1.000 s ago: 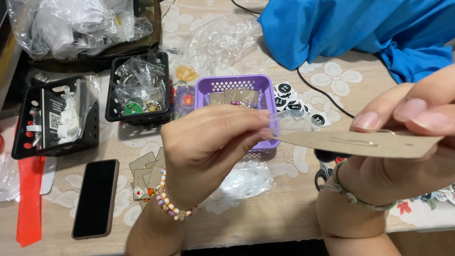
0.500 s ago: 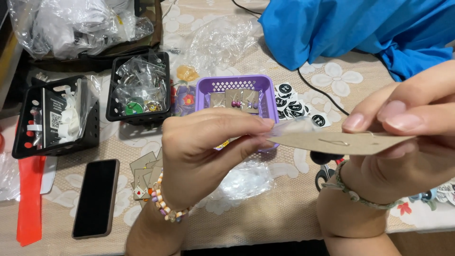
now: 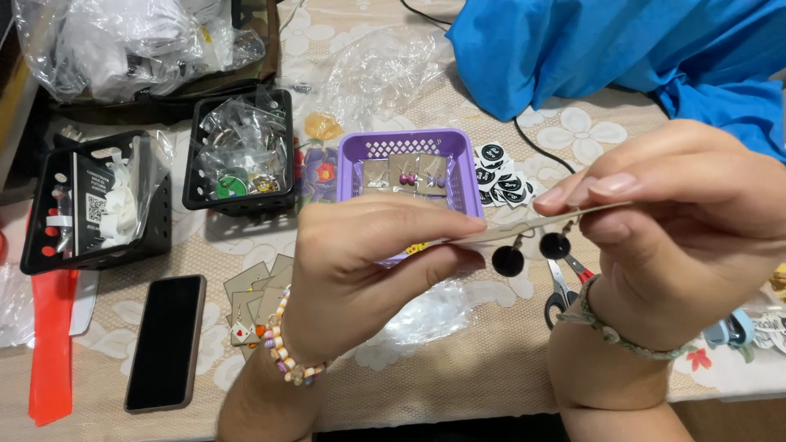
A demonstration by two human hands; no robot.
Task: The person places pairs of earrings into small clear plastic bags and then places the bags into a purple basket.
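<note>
Centre frame, the left hand (image 3: 368, 270) and right hand (image 3: 671, 221) each pinch an end of a tan earring card (image 3: 524, 229), held flat and edge-on so two black bead earrings (image 3: 532, 252) dangle free below, above the purple basket (image 3: 409, 151).

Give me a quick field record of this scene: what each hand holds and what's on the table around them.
left hand: pinches one end of the card
right hand: pinches the other end
card: held level, edge-on, two black bead earrings hanging under it
purple basket: behind the hands, holds carded earrings
black baskets: left, with small bags
phone: face-up, lower left
scissors: under the right wrist
</note>
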